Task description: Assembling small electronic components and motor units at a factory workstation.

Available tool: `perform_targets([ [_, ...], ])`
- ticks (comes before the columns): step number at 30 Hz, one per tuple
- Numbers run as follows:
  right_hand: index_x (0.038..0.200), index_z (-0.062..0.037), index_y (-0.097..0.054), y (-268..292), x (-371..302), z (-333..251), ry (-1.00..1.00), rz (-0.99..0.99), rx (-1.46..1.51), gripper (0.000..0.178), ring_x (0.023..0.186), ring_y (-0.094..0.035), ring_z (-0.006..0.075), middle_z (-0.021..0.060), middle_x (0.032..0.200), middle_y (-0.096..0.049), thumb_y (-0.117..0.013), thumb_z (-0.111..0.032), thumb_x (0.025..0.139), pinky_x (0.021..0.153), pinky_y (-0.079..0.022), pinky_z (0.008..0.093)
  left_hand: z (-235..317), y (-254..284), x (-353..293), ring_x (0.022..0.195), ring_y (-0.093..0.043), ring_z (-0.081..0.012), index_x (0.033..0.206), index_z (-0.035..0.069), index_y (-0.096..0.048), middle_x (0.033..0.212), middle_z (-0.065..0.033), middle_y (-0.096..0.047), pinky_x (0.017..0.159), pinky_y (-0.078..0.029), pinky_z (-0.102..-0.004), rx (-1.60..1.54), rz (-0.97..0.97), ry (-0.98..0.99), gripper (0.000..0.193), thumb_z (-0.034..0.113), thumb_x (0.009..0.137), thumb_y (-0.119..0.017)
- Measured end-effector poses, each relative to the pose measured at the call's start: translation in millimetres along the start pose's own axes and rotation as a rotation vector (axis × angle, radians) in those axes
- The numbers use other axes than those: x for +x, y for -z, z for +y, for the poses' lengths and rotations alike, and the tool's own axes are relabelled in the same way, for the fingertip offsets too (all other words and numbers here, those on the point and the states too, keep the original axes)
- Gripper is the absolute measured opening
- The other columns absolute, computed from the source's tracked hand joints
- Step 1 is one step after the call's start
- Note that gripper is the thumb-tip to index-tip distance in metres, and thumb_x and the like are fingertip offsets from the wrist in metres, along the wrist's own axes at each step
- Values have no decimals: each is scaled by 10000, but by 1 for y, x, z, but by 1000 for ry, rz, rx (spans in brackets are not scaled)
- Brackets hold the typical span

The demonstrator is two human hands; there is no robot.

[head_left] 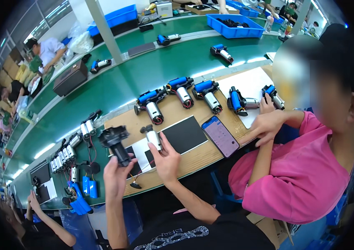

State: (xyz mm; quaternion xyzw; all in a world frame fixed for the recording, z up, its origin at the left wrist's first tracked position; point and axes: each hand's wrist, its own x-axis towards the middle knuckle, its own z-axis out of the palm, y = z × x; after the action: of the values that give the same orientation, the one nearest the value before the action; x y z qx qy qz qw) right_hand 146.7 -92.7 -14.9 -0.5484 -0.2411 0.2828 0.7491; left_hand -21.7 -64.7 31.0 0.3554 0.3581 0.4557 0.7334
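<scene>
My left hand (115, 178) grips a black plastic housing (120, 151) by its narrow lower part, with the wider, slightly blurred end up. Between the fingers and thumb of my right hand (167, 161) is a small silver motor (154, 141) with a dark fitting on its upper end. The two parts are apart, held side by side over the cardboard-covered bench. Below my left hand a small black round piece (135, 186) hangs or lies on a thin wire. Behind my right hand lies a flat black mat (185, 135).
Several units with blue batteries and silver motors (154, 112) stand beyond my hands. A phone (220, 136) lies at right, beside a co-worker in a pink shirt (293, 179) handling another unit. Loose motors (62, 158) and blue battery packs (89, 186) lie left. A green conveyor (131, 81) runs behind.
</scene>
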Motion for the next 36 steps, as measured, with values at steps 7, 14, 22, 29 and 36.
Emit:
perform_targets([
  [7, 1450, 99, -590, 12, -13, -16, -23, 30, 80, 564, 895, -715, 110, 145, 1110, -765, -800, -86, 960, 764, -595, 278, -17, -34, 4, 1122, -742, -373, 1406, -74, -505, 1263, -233, -695, 986, -627, -415, 150, 30, 144, 361, 148, 1124, -461],
  [14, 1334, 75, -696, 6, -7, -24, 154, -52, -383, 497, 896, -747, 127, 173, 1032, -803, -858, -111, 902, 761, -605, 295, 10, -21, 6, 967, -779, -230, 1372, -141, -623, 1029, -194, -777, 824, -634, -320, 865, -24, 148, 388, 109, 1076, -614],
  [22, 1260, 47, -718, 12, -8, -17, 548, -174, -685, 450, 981, -781, 363, 236, 1215, -755, -837, -150, 873, 846, -630, 397, 26, -8, 48, 1358, -602, -386, 1469, 17, -592, 1446, -235, -634, 1160, -470, -422, 1392, -190, -515, 793, 91, 739, -892],
  [29, 1279, 53, -705, 11, -16, -12, 740, -265, -856, 470, 1047, -762, 346, 213, 1202, -751, -829, -153, 875, 905, -613, 406, 13, 2, 57, 1392, -572, -390, 1416, 52, -649, 1493, -191, -610, 1169, -465, -443, 1272, -262, -408, 749, 112, 720, -920],
  [36, 1319, 96, -657, 19, -18, -15, 676, -323, -910, 502, 1153, -729, 376, 241, 1268, -721, -810, -137, 901, 974, -592, 427, 9, 3, 59, 1373, -593, -372, 1312, 67, -734, 1482, -174, -615, 1155, -473, -429, 1214, -271, -384, 612, 102, 725, -906],
])
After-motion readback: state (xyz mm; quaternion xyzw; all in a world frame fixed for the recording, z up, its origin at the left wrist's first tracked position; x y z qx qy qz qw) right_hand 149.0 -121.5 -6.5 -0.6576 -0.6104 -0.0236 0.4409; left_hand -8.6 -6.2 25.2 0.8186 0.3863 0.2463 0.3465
